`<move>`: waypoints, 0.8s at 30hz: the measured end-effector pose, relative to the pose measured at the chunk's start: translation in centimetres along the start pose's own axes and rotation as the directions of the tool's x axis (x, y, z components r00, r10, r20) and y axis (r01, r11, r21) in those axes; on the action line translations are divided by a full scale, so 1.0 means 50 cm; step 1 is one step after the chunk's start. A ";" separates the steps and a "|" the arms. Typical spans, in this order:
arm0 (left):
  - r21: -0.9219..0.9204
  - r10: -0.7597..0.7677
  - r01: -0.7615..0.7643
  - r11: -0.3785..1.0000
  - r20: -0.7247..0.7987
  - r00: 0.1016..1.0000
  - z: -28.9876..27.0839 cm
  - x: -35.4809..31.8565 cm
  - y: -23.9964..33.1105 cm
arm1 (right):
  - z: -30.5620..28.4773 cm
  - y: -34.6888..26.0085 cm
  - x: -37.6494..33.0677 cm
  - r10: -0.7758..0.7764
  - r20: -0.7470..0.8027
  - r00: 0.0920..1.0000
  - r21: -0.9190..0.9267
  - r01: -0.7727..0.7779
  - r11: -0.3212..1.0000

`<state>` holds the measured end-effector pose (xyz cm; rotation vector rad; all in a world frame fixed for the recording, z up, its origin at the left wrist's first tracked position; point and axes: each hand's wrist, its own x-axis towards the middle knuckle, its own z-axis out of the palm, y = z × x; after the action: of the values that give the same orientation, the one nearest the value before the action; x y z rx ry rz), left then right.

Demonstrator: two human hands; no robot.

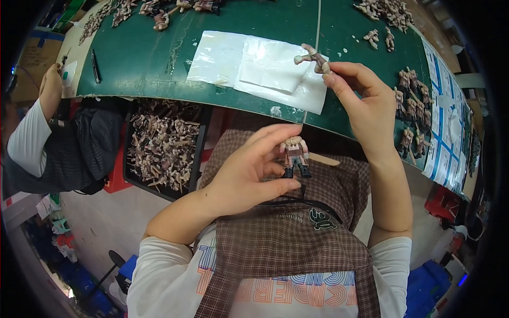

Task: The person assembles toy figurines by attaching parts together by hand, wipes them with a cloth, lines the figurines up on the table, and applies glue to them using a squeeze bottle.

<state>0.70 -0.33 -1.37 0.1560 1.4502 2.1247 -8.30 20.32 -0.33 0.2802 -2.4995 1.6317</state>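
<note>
My left hand (249, 169) holds a small toy figure body (295, 156) with brown torso and dark legs, upright over my lap between thumb and fingers. My right hand (366, 103) is raised over the green table edge (159, 93) and pinches a small brown arm-shaped toy part (313, 58) at its fingertips, above a clear plastic bag (260, 69) lying on the table. The two hands are apart, the part held higher and farther than the figure.
A black tray (164, 143) full of several brown figure parts sits below the table at the left. Finished figures (411, 106) lie in rows at the right, more parts (387, 13) at the back. Another person's arm (37, 122) is at the far left.
</note>
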 end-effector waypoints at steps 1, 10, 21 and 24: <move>0.113 0.043 -0.041 0.993 -0.020 0.999 0.001 0.001 0.004 | 0.000 -0.002 0.002 0.002 0.019 1.000 0.079 -0.004 0.997; 0.211 0.166 -0.158 0.965 -0.021 0.986 -0.005 0.004 0.006 | -0.058 -0.041 -0.120 -0.407 0.241 0.881 0.106 0.393 0.913; 0.209 0.129 -0.128 0.969 0.008 0.992 0.027 0.008 0.024 | -0.074 -0.018 -0.146 -0.492 0.278 0.825 0.037 0.503 0.864; 0.246 0.136 -0.135 0.960 0.013 0.991 0.031 0.002 0.028 | -0.071 -0.019 -0.149 -0.501 0.267 0.823 0.031 0.513 0.858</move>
<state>0.70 0.62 0.51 0.3533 1.7482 2.0431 -0.75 23.79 0.30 1.1250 -2.3309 1.3847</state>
